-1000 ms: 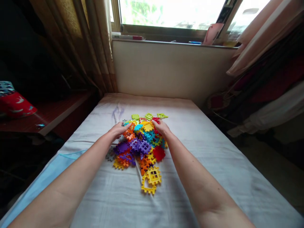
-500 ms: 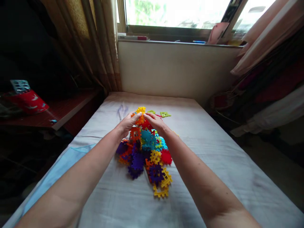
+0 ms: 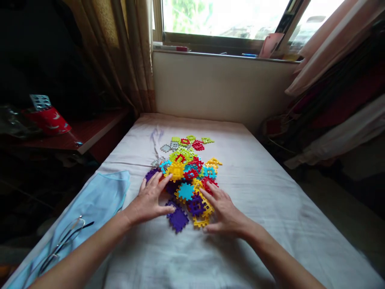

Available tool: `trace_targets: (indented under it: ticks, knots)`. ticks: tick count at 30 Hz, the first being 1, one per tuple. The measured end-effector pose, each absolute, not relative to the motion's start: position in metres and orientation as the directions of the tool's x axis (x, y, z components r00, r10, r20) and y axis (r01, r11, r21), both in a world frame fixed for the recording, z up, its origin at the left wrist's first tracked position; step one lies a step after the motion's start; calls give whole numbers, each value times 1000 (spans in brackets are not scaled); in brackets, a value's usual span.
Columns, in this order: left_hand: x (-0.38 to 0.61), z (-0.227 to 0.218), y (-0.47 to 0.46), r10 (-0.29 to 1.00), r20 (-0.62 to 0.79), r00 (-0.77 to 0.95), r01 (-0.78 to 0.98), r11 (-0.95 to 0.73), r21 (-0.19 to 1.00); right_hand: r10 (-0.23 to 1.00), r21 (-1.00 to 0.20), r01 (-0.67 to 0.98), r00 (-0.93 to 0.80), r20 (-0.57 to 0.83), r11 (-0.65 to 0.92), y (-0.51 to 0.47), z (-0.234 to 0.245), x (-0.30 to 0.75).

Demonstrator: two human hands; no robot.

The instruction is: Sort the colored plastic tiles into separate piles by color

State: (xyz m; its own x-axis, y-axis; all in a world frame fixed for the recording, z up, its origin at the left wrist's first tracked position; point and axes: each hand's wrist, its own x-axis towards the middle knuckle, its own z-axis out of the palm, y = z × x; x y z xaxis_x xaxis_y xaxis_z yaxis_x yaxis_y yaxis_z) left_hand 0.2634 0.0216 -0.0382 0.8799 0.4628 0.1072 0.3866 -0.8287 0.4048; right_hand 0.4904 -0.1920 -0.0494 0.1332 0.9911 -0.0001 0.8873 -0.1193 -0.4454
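Observation:
A loose heap of plastic interlocking tiles with toothed edges lies on the bed, several colours mixed together. My left hand [image 3: 153, 200] is at the heap's left side, fingers spread over a yellow tile [image 3: 175, 171] and a purple tile [image 3: 177, 218]. On the opposite side my right hand [image 3: 223, 209] has its fingers apart, close to a red tile [image 3: 209, 184] and a yellow frame tile [image 3: 201, 221]. Between the hands sits a blue tile [image 3: 185, 192] above a dark purple frame tile [image 3: 196, 204]. Whether the fingertips touch any tile is hard to tell.
Green tiles [image 3: 207, 140] and grey tiles [image 3: 165, 148] lie at the far side of the heap. Eyeglasses [image 3: 67, 237] rest on a light blue cloth [image 3: 112, 186] at left. A red container [image 3: 49, 121] stands on the side table [image 3: 99, 128]. Clothes [image 3: 325, 52] hang at right.
Both hands have drawn back toward me and spread apart, no longer together over the far part of the heap. The tiles have shifted, and a purple one now lies at the near edge.

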Motion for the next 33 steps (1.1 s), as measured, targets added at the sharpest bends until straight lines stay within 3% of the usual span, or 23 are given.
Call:
trace_targets:
  ticks: [5,10,15,18,21,23,25,28,33]
  knots:
    - [279,-65,15,489,196,850,419,-853,311,969,-307,931,232,79,-198,-162,-69,473]
    - [296,-64,39,538,379,753,406,-833,376,911,-352,900,347,222,-257,-98,-60,479]
    - [252,-69,36,580,443,683,450,-813,370,874,-357,895,382,300,-268,-101,-62,510]
    - [230,-86,16,623,443,645,531,-782,326,784,-354,808,568,252,-471,-117,-70,542]
    - [238,-98,2,654,418,631,582,-755,302,594,-329,603,792,140,-727,-117,-77,567]
    - [257,-97,-3,681,376,628,601,-732,320,530,-318,533,842,104,-784,-105,-79,573]
    - [280,-91,-5,692,343,635,596,-721,353,554,-354,559,823,125,-750,-86,-81,568]
    - [303,-77,-13,585,331,740,490,-807,330,597,-454,612,777,197,-647,-57,-84,548]
    - [301,-64,-31,393,243,887,344,-913,218,564,-543,600,785,256,-588,-28,-91,525]
